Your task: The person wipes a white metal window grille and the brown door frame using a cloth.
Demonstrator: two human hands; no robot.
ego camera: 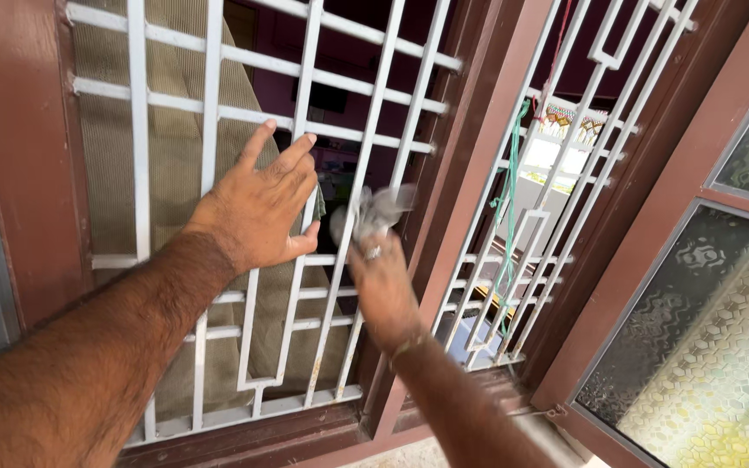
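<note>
My left hand [257, 208] rests flat, fingers spread, against the white metal window grille [140, 130]. My right hand [379, 282], blurred by motion, grips a small grey cloth [374, 212] against a white bar of the same grille, just left of the brown centre post [470, 147]. A ring shows on one finger of my right hand.
A beige curtain [175, 173] hangs behind the left grille. A second white grille panel [556, 173] with a green cord [511, 199] hanging on it fills the right opening. An open window leaf with patterned glass [713, 338] stands at the right. The brown frame [19, 165] borders the left.
</note>
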